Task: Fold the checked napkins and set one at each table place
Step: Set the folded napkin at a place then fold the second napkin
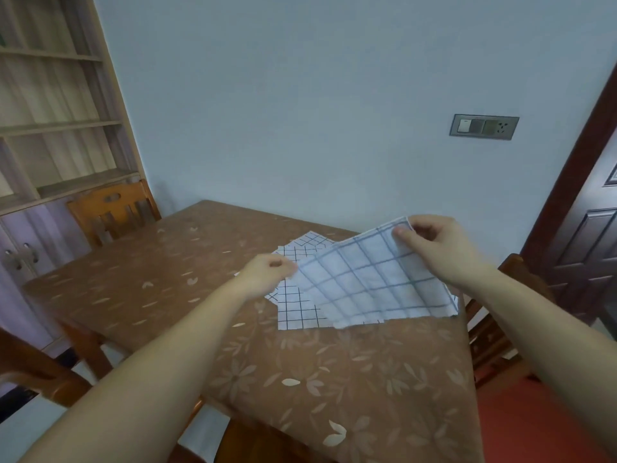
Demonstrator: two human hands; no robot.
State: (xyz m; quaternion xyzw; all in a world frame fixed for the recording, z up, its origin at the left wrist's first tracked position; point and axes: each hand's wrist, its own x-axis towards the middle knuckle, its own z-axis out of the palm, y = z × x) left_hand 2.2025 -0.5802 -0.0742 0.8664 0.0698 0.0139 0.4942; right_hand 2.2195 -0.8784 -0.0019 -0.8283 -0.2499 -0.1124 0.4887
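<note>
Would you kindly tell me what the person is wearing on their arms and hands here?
The left forearm and right forearm are bare to the frame edge, no sleeve in view. The left hand and right hand have no gloves, and no watch, bracelet or ring is visible.

napkin (374,282) looks like thin soft cloth, matt, white with a blue grid. worktop (167,282) has a brown leaf-print cover, smooth and a bit shiny. chair (113,208) is glossy varnished wood, shelf (50,128) pale matt wood.
</note>
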